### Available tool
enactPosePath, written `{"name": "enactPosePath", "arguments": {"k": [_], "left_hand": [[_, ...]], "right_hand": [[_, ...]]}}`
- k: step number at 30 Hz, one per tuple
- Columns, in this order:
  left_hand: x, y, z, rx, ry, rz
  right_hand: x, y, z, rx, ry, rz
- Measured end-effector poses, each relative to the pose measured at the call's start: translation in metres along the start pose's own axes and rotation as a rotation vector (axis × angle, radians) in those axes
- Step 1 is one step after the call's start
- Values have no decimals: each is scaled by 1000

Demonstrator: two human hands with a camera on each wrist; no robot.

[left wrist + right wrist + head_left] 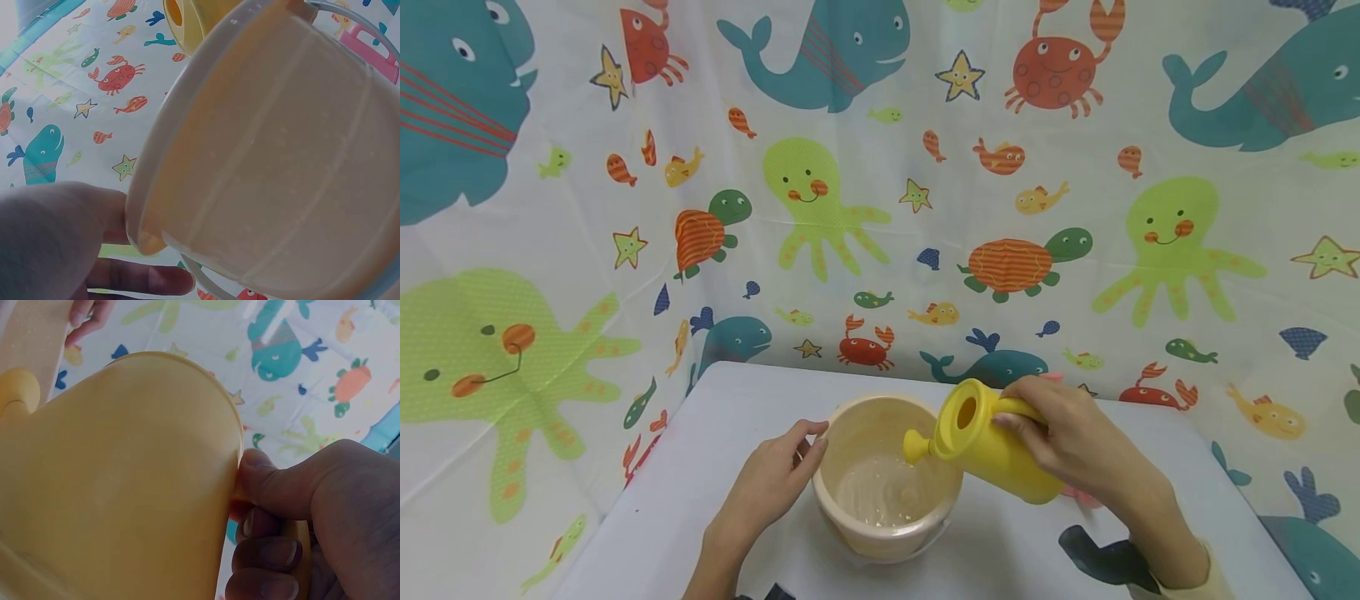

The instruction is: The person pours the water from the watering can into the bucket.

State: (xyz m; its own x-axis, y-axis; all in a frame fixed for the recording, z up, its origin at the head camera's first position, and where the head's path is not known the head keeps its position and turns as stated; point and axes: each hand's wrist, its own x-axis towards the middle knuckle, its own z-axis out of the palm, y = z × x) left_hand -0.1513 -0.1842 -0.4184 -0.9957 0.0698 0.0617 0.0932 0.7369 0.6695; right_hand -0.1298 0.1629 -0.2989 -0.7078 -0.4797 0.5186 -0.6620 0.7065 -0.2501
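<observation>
A cream bucket [857,525] stands on the white table, its inside bottom glinting as if wet. My left hand [778,471] holds its left rim, thumb and fingertips at the edge. In the left wrist view the bucket's outer wall [281,150] fills much of the picture, with one finger [144,278] stretched out below the rim. My right hand [1075,429] grips the handle of a yellow watering can [1007,462]. The can tilts left, its rose [915,447] over the bucket's opening. In the right wrist view, curled fingers wrap the handle [303,556].
A pink object [1082,498] lies behind the can, mostly hidden; the left wrist view shows its handle-like top [372,53]. The bucket's pale bail [925,546] hangs at its front. A sea-animal printed curtain [865,233] rises behind the white table [677,500].
</observation>
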Motion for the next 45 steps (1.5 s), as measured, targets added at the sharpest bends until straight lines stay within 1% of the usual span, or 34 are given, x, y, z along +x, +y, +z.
{"name": "enactPosePath", "arguments": {"k": [9,21,33,40,45], "left_hand": [[0,1,0,0,2,-1],[0,1,1,0,-2,-3],[0,2,1,-8,-3,-11],[0,2,1,-6,-2,-11],[1,1,1,-2,-6,-15]], "right_hand": [[-1,1,1,-7,14,-9],[-6,5,3,-6,25,18],[-13,14,5,43,88,-25],[-20,20,6,51,109,4],[-25,23,7,75,138,-11]]}}
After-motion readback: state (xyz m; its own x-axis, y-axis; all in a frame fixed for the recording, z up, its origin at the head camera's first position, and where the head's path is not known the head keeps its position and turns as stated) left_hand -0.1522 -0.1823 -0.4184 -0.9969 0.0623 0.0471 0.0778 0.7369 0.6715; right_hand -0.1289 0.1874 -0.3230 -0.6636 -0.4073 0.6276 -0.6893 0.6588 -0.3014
